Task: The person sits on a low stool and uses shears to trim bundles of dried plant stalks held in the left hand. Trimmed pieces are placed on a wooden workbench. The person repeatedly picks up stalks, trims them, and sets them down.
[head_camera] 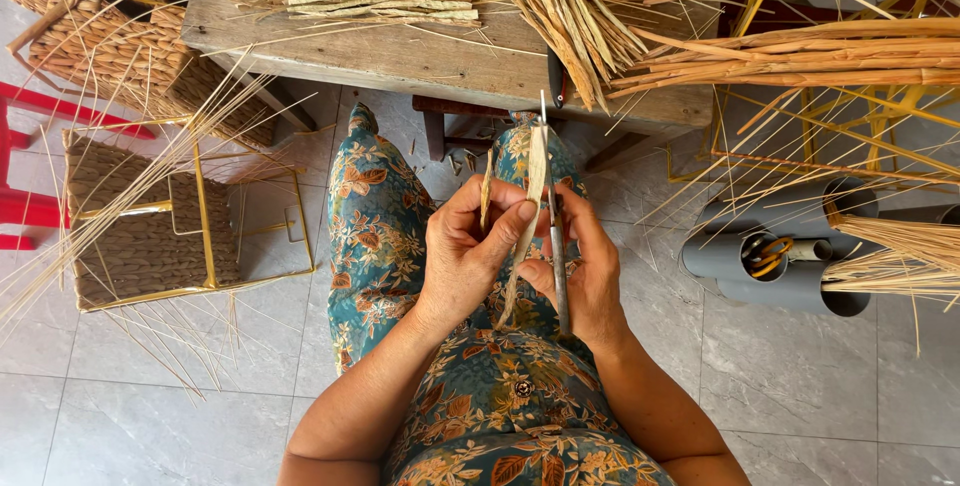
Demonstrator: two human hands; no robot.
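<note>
Two hands meet at frame centre, above the lap. The left hand (462, 251) is closed on a pale fibre strip (536, 171), thumb pressed across it; the strip stands nearly upright and trails down between both hands. The right hand (588, 266) is closed around a thin metal tool (557, 266), held upright just beside the strip. Whether the tool's tip touches the strip cannot be told. Behind the hands, at upper centre, stands a wooden bench (400, 56) carrying bundles of reeds (580, 6). At left centre, a woven basket (140, 236) with a yellow wire frame sits on the tiled floor (800, 376). At right centre, grey tubes (770, 266) lie on the floor, holding more fibres.
</note>
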